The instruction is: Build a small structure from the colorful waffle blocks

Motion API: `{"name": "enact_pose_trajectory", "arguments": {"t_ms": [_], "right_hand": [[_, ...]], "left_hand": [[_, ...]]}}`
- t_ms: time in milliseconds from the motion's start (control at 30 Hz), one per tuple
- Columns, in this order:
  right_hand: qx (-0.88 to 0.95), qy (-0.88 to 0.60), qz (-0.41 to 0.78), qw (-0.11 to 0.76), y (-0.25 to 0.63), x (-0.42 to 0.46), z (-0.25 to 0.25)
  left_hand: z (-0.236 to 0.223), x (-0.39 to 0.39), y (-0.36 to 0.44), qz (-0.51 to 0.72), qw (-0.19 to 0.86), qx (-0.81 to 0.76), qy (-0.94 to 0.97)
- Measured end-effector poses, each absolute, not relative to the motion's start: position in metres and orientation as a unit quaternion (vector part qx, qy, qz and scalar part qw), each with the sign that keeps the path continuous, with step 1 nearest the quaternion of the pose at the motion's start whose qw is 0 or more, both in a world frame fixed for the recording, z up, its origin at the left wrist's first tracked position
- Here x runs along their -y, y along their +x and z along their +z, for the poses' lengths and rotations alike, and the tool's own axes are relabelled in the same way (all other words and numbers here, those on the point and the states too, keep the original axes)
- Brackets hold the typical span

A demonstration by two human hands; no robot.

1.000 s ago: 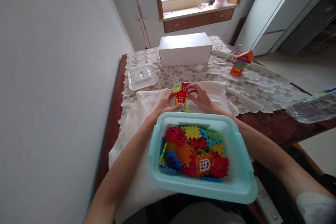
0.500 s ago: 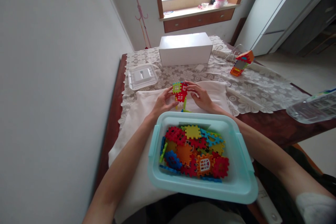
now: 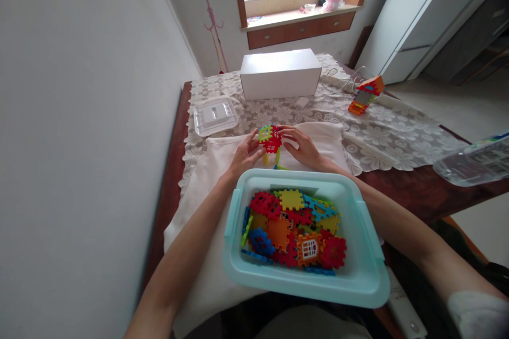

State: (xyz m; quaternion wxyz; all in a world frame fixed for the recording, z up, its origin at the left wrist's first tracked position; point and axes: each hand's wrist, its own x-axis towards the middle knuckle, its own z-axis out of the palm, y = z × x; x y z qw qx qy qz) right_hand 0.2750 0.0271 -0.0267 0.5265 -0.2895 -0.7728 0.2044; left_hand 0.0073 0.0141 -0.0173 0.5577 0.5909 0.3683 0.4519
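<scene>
A small block assembly [image 3: 270,140] of red, green and yellow toothed tiles is held above the white cloth [image 3: 214,169]. My left hand [image 3: 246,154] grips its left side with curled fingers. My right hand [image 3: 301,145] pinches its right side. Right below my hands sits a light blue bin [image 3: 358,275] holding several loose coloured tiles [image 3: 294,228]. A green and blue piece [image 3: 278,164] lies on the cloth under the assembly.
A white box [image 3: 280,74] stands at the table's far end, with a clear lid [image 3: 215,115] to its left. A finished toy house [image 3: 365,94] sits at the right on the lace tablecloth. A clear container [image 3: 473,161] overhangs the right edge. The wall runs close on the left.
Both hands have lifted the block assembly slightly and shifted it left, turning it a little. The bin and the other things have not moved.
</scene>
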Motion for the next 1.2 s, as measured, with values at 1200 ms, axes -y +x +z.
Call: {"name": "enact_pose_trajectory", "arguments": {"t_ms": [1200], "right_hand": [[0.744,-0.320,0.328,0.486,0.2737,-0.0206,-0.0202]], "left_hand": [[-0.0207,-0.0221,0.0062,0.486,0.479,-0.377,0.627]]}}
